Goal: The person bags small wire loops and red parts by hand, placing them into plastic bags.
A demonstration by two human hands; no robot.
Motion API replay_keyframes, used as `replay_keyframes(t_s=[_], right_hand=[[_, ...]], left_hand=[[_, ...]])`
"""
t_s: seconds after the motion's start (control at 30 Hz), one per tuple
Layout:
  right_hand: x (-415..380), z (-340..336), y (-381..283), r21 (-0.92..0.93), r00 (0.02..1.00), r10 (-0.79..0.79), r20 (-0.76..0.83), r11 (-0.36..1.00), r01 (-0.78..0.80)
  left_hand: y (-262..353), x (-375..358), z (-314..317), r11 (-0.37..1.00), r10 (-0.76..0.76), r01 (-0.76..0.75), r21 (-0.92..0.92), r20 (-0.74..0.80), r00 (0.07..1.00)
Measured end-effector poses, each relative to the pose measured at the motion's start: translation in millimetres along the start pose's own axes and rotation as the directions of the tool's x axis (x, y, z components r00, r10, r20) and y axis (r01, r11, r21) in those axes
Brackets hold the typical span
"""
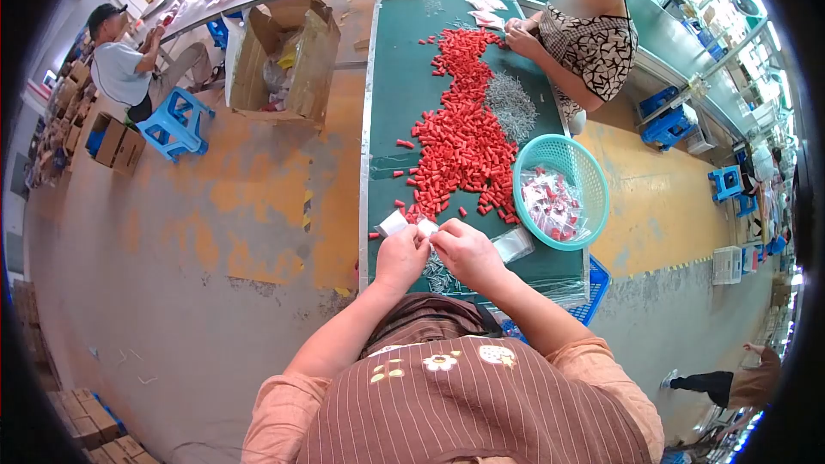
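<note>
My left hand (404, 259) and my right hand (467, 253) meet at the near end of the table, fingers pinched together. Between the fingertips is a small white packet (427, 228), partly covered by them. Another white piece (392, 223) lies just beyond my left hand. Past both hands spreads a large heap of short red plastic tubes (464, 137). Small metal screws (439, 275) lie under and in front of my hands. A stack of clear plastic bags (514, 244) is to the right of my right hand.
A turquoise basket (560, 142) with bagged red parts stands at the table's right edge. A larger screw pile (511, 107) lies beside the red heap. Across the table, a co-worker (593, 43) handles something at the far end. A cardboard box (288, 60) and blue stool (176, 123) stand left.
</note>
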State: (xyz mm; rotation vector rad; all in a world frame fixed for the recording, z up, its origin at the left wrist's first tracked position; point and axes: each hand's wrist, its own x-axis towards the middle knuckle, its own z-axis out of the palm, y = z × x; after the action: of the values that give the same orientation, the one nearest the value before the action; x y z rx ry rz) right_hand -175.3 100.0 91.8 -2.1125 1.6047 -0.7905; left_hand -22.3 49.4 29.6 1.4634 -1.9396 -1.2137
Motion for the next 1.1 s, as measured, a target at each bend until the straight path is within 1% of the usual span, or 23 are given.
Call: replay_keyframes(t_s=[0.1,0.2,0.3,0.4,0.43,0.5,0.53,0.6,0.63,0.7,0.8,0.9,1.0,1.1], right_hand=[[-2,3,2,-0.001,1.0,0.02,-0.019,1.0,-0.02],[-4,-9,-3,-0.004,0.997,-0.004,-0.08,1.0,0.004],[-7,-10,-1,-0.129,0.993,-0.115,-0.025,0.985,0.111],[-12,0,9,-0.126,0.999,-0.035,0.026,0.991,0.038],[-14,1,11,-0.038,1.0,0.011,0.005,0.999,-0.01],[-17,0,19,0.14,0.994,0.109,-0.03,0.985,-0.103],[-18,1,22,0.24,0.988,0.144,-0.049,0.962,-0.129],[-22,-4,23,0.356,0.971,0.237,0.019,0.906,-0.228],[-23,-7,22,0.411,0.959,0.279,0.056,0.869,-0.277],[-26,-16,22,0.397,0.952,0.298,0.073,0.867,-0.302],[-31,-23,23,0.394,0.948,0.306,0.091,0.863,-0.317],[-37,-20,25,0.611,0.9,0.413,0.137,0.68,-0.405],[-39,-21,24,0.622,0.896,0.428,0.116,0.672,-0.402],[-41,-19,24,0.724,0.878,0.476,0.052,0.588,-0.362]], left_hand=[[7,-2,-2,1.0,0.004,-0.004,0.011,0.005,1.0],[6,-4,-5,1.0,-0.011,0.011,-0.013,0.021,1.0],[14,-7,-9,1.0,-0.017,0.017,-0.002,0.048,0.999],[23,-8,-13,0.994,-0.024,0.039,-0.102,0.144,0.989],[21,-8,-12,0.965,-0.009,0.06,-0.255,0.196,0.98],[14,-6,-11,0.836,0.046,0.124,-0.534,0.294,0.955],[13,-7,-11,0.829,0.055,0.136,-0.542,0.322,0.945],[13,-8,-13,0.815,0.072,0.163,-0.556,0.376,0.924],[14,-8,-14,0.825,0.061,0.163,-0.542,0.372,0.926],[15,-9,-16,0.843,0.039,0.164,-0.513,0.362,0.931],[11,-10,-10,0.841,0.045,0.139,-0.523,0.324,0.945],[14,-12,-8,0.828,0.069,0.124,-0.546,0.32,0.945],[20,-13,-8,0.803,0.044,0.162,-0.574,0.329,0.943],[24,-13,-10,0.792,0.033,0.195,-0.578,0.36,0.932]])
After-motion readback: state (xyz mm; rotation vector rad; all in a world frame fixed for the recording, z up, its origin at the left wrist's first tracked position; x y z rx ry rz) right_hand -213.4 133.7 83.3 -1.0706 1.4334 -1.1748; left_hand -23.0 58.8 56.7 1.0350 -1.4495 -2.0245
